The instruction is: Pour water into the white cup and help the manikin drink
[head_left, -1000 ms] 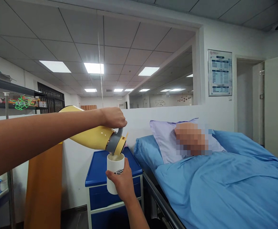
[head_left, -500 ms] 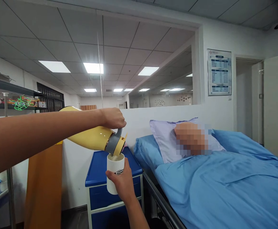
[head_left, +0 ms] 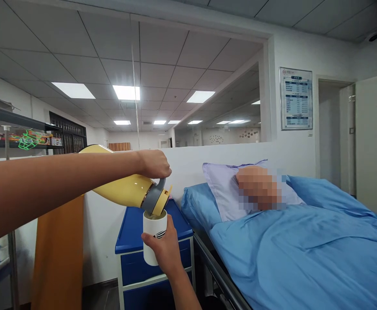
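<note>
My left hand [head_left: 156, 163] grips the grey handle of a yellow thermos jug [head_left: 123, 189] from above. The jug is tilted far over to the right, its spout low at the mouth of a white mug [head_left: 150, 254] with a black striped mark. My right hand [head_left: 165, 245] is wrapped round the mug from the right, thumb on the near side, and keeps it almost upright. The mug's inside shows only in part, and a stream of liquid cannot be clearly made out. My left forearm covers part of the jug's body.
Below the mug stands a blue bedside cabinet [head_left: 126, 234]. On the right is a bed with blue bedding [head_left: 288, 254], a dark side rail [head_left: 220, 271] and a pillow [head_left: 219, 185]; a blurred head rests there. An orange-brown board [head_left: 59, 254] leans at the left.
The mug and my right hand have shifted slightly down and left. The jug has dropped a little with my left hand. Both grips stay the same.
</note>
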### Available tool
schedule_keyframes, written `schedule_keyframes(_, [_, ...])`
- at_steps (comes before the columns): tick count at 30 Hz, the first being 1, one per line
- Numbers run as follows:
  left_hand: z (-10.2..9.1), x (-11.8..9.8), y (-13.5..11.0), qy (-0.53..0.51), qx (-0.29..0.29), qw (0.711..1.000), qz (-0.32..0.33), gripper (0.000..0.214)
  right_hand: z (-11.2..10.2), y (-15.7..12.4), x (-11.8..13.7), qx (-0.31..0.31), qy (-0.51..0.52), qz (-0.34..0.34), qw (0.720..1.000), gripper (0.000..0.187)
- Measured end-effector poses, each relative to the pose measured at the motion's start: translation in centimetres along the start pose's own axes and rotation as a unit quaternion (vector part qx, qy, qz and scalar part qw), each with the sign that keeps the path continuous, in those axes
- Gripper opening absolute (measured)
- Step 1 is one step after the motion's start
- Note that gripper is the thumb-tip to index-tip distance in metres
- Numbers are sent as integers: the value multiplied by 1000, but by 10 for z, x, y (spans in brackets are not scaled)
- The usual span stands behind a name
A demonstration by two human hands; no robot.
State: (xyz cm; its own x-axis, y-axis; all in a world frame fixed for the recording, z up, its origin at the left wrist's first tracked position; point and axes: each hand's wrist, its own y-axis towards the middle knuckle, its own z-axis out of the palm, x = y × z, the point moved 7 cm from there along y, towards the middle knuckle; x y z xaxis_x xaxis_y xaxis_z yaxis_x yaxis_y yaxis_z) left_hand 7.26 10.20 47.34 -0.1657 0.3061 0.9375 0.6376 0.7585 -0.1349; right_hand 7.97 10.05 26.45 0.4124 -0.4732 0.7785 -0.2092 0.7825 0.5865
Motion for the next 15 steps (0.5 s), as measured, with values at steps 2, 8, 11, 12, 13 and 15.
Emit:
schedule_keyframes(2, [0, -1, 1, -2, 1, 1000, 1, 15, 0, 0, -1, 3, -3, 3, 1000, 43])
schedule_keyframes(8, [0, -4, 2, -4, 7, 1000, 3, 15, 0, 0, -4, 18, -5, 11, 1000, 42])
schedule_keyframes(11, [-2, -5, 3, -4, 7, 1000, 3, 14, 0, 0, -5, 20, -4, 17, 1000, 40])
schedule_keyframes(12, [-3, -6, 3, -4, 6, 1000, 4, 14, 0, -1, -6, 18, -3, 19, 1000, 40])
schedule_keyframes(13, [-4, -8, 3, -4, 6, 1000, 6, 13, 0, -1, -6, 15, -2, 19, 1000, 39])
schedule_keyframes(15, [-5, -11, 3, -4, 3, 1000, 9, 13, -2, -3, -6, 6, 1, 16, 1000, 39])
